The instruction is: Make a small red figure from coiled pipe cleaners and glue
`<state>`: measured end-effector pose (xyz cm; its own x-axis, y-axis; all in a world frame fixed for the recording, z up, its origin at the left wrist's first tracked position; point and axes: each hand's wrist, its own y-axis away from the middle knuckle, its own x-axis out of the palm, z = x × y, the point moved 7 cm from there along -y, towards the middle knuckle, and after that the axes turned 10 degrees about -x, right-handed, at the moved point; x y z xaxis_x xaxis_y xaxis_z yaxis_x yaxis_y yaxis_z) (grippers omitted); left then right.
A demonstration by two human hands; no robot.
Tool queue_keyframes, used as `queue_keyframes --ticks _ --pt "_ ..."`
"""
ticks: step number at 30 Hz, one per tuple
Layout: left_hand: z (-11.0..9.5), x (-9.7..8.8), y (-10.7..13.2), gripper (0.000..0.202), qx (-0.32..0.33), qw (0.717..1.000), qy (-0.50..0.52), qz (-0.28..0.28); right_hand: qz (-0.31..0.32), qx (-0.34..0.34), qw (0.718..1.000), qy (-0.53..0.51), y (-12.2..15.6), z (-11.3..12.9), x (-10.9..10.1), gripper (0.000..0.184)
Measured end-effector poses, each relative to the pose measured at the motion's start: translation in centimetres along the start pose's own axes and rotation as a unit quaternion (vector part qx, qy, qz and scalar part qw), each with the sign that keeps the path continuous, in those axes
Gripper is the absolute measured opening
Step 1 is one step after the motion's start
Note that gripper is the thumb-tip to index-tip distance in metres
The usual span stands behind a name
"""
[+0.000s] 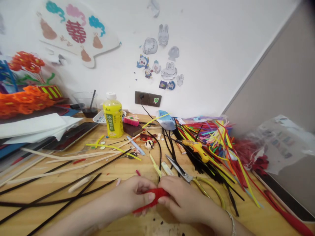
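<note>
Red fuzzy wire [154, 198] near centre, pinched by left hand [134, 193] and right hand [180, 198]. Scissors [183, 172] just beyond right hand. Black wires [61, 193] left. Yellow bottle [113, 116] far; glue gun [197, 149], coloured wire pile [221, 141] right.

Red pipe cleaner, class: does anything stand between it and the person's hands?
Nothing visible does. The left hand and the right hand both pinch the red pipe cleaner in their fingers, just above the wooden table. The scissors lie beyond the right hand, apart from it.
</note>
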<state>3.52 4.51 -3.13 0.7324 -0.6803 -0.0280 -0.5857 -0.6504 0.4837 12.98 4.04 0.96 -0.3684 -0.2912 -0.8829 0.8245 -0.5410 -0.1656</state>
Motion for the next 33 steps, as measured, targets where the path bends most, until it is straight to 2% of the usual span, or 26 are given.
queue_keyframes --ticks 4,8,14,18,21,24,27,30,33 --pt "-0.8 -0.5 0.6 0.04 0.015 0.999 0.048 0.008 -0.032 -0.004 0.999 -0.03 0.0 -1.0 -0.1 0.018" --pt "-0.7 -1.1 0.8 0.045 -0.015 0.997 0.078 -0.004 -0.058 -0.012 0.998 -0.028 0.1 -2.0 0.2 0.023" --pt "-0.3 -0.5 -0.1 0.052 -0.012 1.0 -0.019 -0.003 -0.061 -0.032 0.998 0.009 -0.1 -1.3 0.0 0.023" --pt "-0.2 0.3 -0.1 0.048 -0.025 0.998 -0.051 0.002 -0.063 -0.06 0.996 -0.001 -0.3 -0.3 -0.4 0.023" --pt "-1.1 0.0 0.1 0.042 0.031 0.992 -0.105 -0.06 -0.082 -0.069 0.994 -0.005 -0.1 -0.3 -0.4 0.018" --pt "-2.2 -0.7 0.7 0.032 0.114 0.962 -0.184 -0.17 -0.123 -0.071 0.99 0.001 0.2 -0.5 -0.6 0.011" --pt "-2.9 -1.0 1.5 0.024 0.17 0.921 -0.248 -0.246 -0.168 -0.087 0.982 0.017 0.6 -0.3 -1.1 0.01" --pt "-3.2 -0.7 2.1 0.02 0.214 0.886 -0.295 -0.286 -0.196 -0.117 0.972 0.051 0.8 0.5 -1.7 0.012" --pt "-3.4 0.0 2.4 0.017 0.25 0.857 -0.34 -0.295 -0.215 -0.154 0.958 0.109 1.0 1.7 -2.1 0.019"
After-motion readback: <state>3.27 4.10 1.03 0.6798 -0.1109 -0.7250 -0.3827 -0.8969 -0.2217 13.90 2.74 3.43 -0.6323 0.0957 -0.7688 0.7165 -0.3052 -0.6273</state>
